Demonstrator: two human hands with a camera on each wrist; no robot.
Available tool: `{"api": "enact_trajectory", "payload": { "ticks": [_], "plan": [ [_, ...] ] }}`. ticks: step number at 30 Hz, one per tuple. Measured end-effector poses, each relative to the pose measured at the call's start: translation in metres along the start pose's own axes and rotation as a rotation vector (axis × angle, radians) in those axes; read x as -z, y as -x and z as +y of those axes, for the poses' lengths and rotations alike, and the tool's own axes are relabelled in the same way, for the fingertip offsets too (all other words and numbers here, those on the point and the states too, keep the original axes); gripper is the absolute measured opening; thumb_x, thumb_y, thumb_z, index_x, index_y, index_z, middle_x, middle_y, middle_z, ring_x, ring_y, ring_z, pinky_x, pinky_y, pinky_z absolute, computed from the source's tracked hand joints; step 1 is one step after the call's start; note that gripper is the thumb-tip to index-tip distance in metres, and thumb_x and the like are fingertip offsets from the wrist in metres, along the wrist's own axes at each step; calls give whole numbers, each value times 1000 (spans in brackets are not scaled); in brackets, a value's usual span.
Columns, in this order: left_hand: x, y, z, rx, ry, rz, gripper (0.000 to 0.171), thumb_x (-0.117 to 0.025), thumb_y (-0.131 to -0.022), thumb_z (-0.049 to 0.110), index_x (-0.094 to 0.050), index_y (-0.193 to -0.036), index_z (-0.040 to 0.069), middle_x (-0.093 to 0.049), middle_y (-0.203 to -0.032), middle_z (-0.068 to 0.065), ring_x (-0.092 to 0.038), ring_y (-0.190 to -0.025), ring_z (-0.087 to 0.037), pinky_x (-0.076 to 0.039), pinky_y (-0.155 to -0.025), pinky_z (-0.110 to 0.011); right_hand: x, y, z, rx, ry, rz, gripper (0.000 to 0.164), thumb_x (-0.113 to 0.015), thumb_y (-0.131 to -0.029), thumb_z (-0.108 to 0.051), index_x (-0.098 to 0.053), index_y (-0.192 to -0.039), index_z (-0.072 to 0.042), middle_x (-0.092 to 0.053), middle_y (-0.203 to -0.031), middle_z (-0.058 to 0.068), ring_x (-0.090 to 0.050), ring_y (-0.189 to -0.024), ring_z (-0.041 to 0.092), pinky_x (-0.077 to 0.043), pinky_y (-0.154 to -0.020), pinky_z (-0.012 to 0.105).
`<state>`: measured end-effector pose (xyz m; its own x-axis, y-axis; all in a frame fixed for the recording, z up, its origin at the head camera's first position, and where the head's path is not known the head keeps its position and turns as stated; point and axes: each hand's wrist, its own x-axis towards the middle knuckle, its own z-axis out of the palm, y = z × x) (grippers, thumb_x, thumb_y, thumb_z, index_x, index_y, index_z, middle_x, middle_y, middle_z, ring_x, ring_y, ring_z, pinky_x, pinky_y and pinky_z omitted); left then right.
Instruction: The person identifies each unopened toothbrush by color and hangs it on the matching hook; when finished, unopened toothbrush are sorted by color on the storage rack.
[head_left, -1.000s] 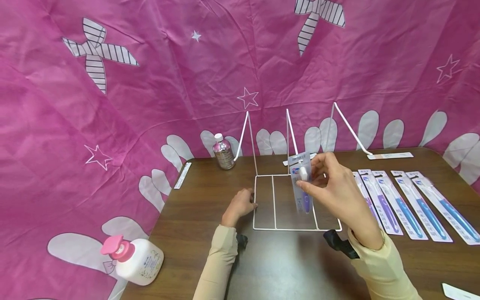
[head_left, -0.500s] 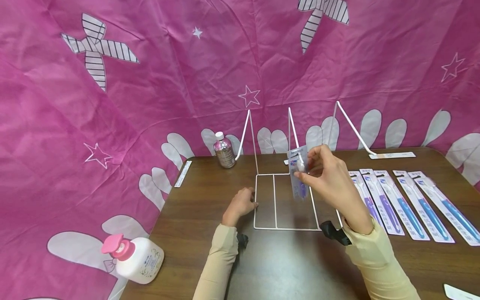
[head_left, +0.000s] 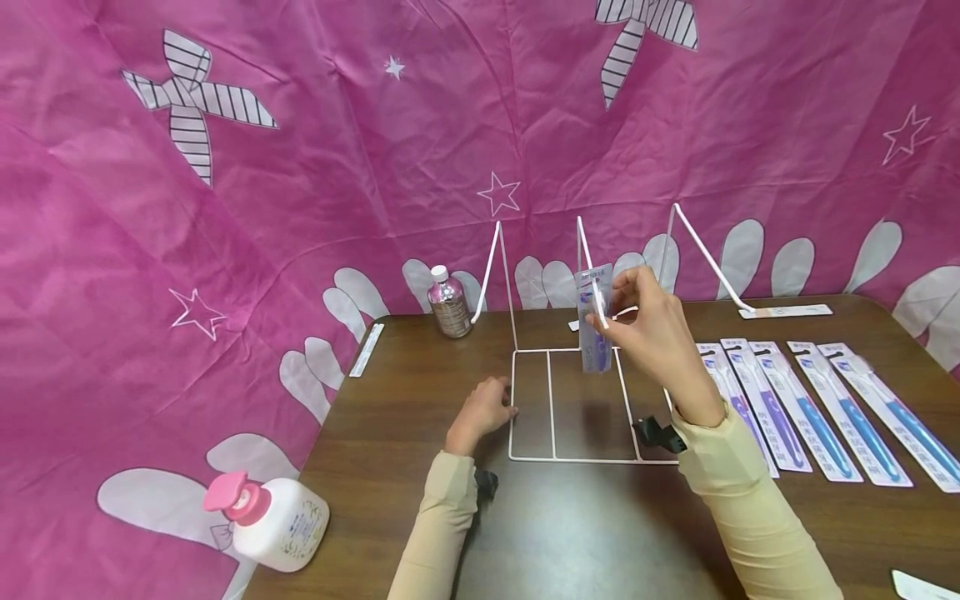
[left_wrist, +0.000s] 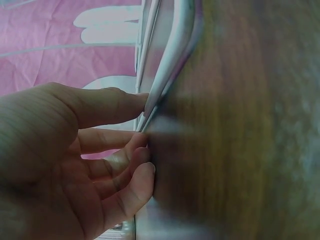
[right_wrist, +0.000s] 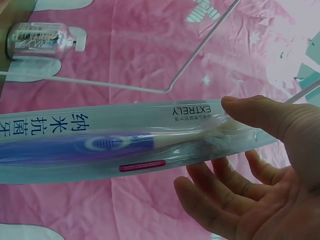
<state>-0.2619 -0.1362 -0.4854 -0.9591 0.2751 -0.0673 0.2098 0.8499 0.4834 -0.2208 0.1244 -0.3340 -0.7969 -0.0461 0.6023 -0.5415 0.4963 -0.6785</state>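
Observation:
In the head view my right hand (head_left: 663, 342) holds a packaged toothbrush (head_left: 588, 340) upright above the white wire rack (head_left: 551, 408). The right wrist view shows the clear package (right_wrist: 55, 150) with a purple-handled brush, brush-head end between my thumb and fingers. The rack's middle prong (head_left: 584, 242) overlaps the package's upper part in the head view. My left hand (head_left: 482, 410) is at the left side of the rack's base. In the left wrist view its thumb and index finger pinch the white wire (left_wrist: 172, 57), the other fingers loosely curled by the wood tabletop.
Several packaged toothbrushes, one with a blue handle (head_left: 810, 417), lie in a row on the right. A white-capped bottle (head_left: 450, 310) stands behind the left hand. A pink-topped pump bottle (head_left: 283, 525) is front left. A label strip (head_left: 787, 312) hangs at the right prong's end.
My right hand has moved up and away toward the rack's prongs with the packaged toothbrush, which now overlaps the middle prong. The left hand has stayed at the rack's side.

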Motion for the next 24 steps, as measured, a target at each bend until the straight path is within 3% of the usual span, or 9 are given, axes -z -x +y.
{"api": "enact_trajectory", "payload": {
  "ticks": [4,12,24],
  "plan": [
    [-1,-1,-1,4,-3,3,40,-80,-86,11,-65,-121,-2,-65,-91,-9,-62,-81,-26,-52,-75,-45,-3,-7,6,-13,9,-3,45,-83,-80,-1,-49,-109,1,-68,-86,17,-67,-81,29,-48,-72,17],
    [-2,0,2,2,8,2,40,-79,-87,9,-64,-122,-3,-65,-95,-12,-61,-83,-27,-52,-75,-46,-10,-25,16,-35,22,10,44,-82,-81,-3,-49,-109,3,-65,-88,20,-65,-81,32,-52,-76,45],
    [-1,1,3,3,-10,19,35,-80,-86,10,-65,-115,-1,-62,-90,-9,-58,-79,-25,-50,-72,-45,-20,-48,34,-34,47,53,44,-83,-81,-7,-51,-110,3,-65,-87,20,-66,-81,35,-45,-70,41]
  ]
}}
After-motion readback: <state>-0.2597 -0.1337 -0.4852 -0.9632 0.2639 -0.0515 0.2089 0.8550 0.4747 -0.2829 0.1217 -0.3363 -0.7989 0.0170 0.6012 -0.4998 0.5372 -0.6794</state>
